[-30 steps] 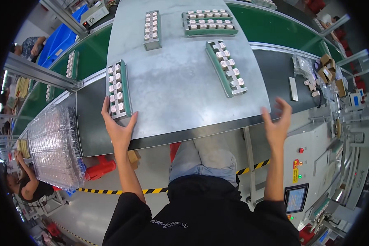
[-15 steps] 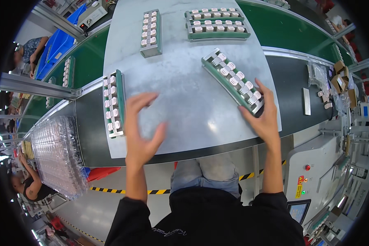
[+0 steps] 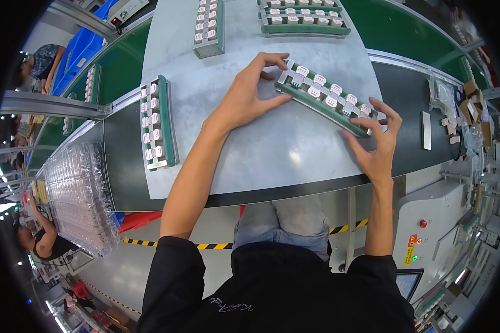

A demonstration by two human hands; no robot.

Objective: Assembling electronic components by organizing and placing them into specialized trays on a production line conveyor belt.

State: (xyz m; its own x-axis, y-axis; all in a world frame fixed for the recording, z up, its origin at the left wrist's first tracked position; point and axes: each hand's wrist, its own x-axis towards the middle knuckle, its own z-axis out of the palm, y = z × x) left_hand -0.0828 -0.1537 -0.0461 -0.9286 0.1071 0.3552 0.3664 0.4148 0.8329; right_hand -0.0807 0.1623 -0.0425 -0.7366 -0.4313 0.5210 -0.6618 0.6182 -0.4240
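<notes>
A green and metal rack holds several white blocky parts in two rows. It lies aslant on the right part of the pale grey board, its left end farther from me. My left hand grips that far left end, thumb at the near side and fingers at the far corner. Around the near right end, my right hand has its thumb low on the near side and its fingers bent over the far side. The parts are seated in the rack, with grey pieces between them.
A similar loaded rack lies at the board's left, another at the back, and two more at the back right, including one rack. A metal bar and plastic bags lie right. Clear plastic trays are stacked left.
My left hand has moved right across the board onto the rack's far end. The rack has turned to lie more crosswise, its near right end shifting right and away. My right hand stays on it.
</notes>
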